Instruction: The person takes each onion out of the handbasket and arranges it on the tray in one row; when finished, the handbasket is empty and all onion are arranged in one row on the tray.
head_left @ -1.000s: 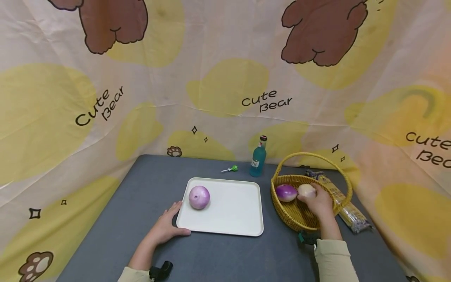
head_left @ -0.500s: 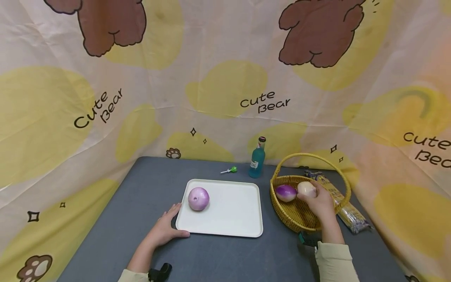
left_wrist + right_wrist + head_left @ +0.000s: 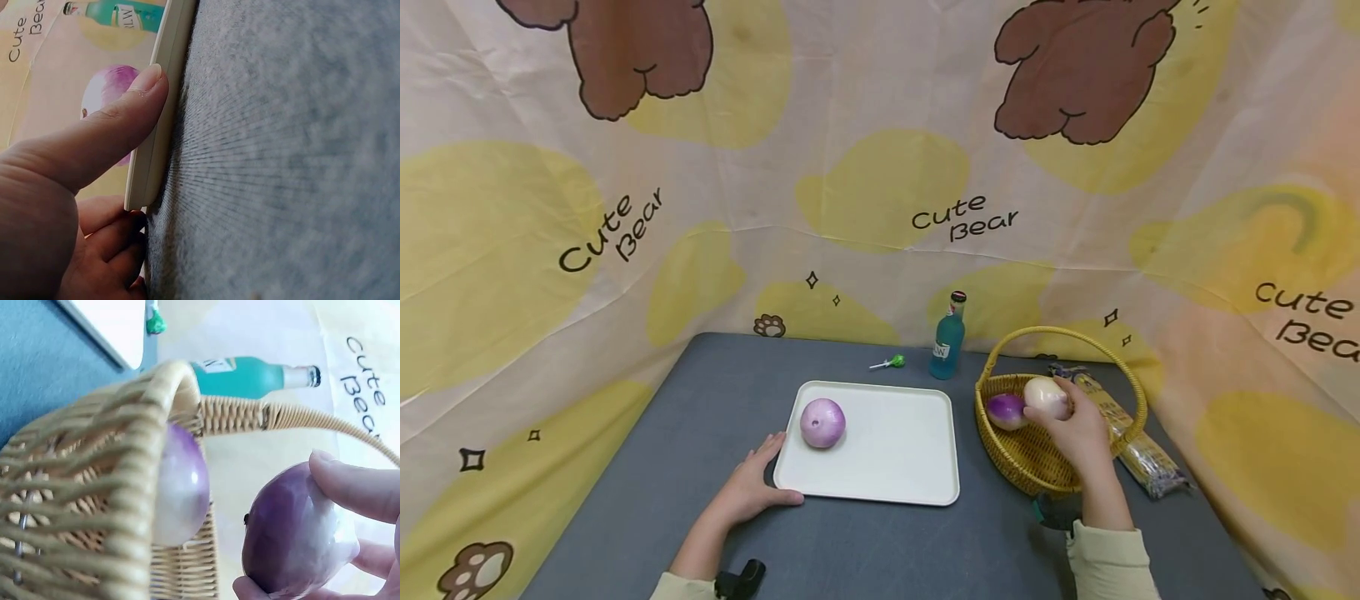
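Observation:
My right hand (image 3: 1081, 429) holds a purple-and-white onion (image 3: 1045, 397) between thumb and fingers, above the yellow wicker basket (image 3: 1022, 475). A dark nub shows on the onion's purple side in the right wrist view. Another purple-and-white onion (image 3: 182, 487) lies inside the basket. My left hand (image 3: 748, 483) rests at the near left corner of a white tray (image 3: 895, 450), thumb along the front edge and fingers by the left side. In the left wrist view the thumb (image 3: 119, 128) presses the tray's rim. A lilac onion (image 3: 823, 422) sits on the tray's left part.
A blue-green bottle (image 3: 948, 337) stands behind the tray, with a green lollipop (image 3: 891, 362) lying to its left. Partly behind the basket is a long yellow packet (image 3: 1146, 458). The basket's tall handle (image 3: 1060, 329) arches over its opening. A printed cloth (image 3: 865, 183) hangs behind the table.
My right hand has raised the onion slightly and shifted it left, so it now overlaps the other onion in the basket. My left hand and the tray stay in place.

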The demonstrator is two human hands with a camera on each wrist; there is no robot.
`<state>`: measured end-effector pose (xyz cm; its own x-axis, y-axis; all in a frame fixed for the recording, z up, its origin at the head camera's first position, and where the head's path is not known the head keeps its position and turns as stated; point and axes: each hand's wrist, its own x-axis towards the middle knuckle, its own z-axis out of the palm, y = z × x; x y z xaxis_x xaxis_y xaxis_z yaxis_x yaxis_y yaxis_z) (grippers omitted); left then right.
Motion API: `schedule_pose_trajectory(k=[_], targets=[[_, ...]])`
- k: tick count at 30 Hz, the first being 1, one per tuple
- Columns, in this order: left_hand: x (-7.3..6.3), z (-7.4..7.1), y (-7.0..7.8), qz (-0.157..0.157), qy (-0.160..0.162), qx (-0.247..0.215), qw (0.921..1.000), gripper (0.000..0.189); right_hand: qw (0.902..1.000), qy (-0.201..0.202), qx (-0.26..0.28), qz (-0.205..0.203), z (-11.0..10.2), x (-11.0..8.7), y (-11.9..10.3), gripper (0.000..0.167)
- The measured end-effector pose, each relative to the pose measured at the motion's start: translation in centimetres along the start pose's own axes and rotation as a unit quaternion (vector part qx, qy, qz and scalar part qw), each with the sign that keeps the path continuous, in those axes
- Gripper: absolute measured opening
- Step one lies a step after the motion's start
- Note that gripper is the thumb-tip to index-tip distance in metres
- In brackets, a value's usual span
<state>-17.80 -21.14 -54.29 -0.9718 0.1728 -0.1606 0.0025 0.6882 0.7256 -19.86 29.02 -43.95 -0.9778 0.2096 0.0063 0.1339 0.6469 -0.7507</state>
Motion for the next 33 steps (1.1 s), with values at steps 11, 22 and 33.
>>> schedule_pose_trajectory(k=[11,22,33], targets=[[-0.1,-0.1,0.1,-0.003,-0.001,0.0,1.0,0.118,0.9989,-0.008,0.012,-0.044,1.4,-0.9,-2.0,0.083],[0.1,0.1,-0.1,-0.007,0.004,-0.008,0.9999,0.119,0.9966,-0.02,0.04,-0.069,3.0,-1.3,-4.0,0.081],[0.0,0.0,0.1,-0.01,0.002,-0.007,0.9999,0.118,0.9951,-0.022,0.043,-0.087,4.8,-1.4,-5.4,0.079]])
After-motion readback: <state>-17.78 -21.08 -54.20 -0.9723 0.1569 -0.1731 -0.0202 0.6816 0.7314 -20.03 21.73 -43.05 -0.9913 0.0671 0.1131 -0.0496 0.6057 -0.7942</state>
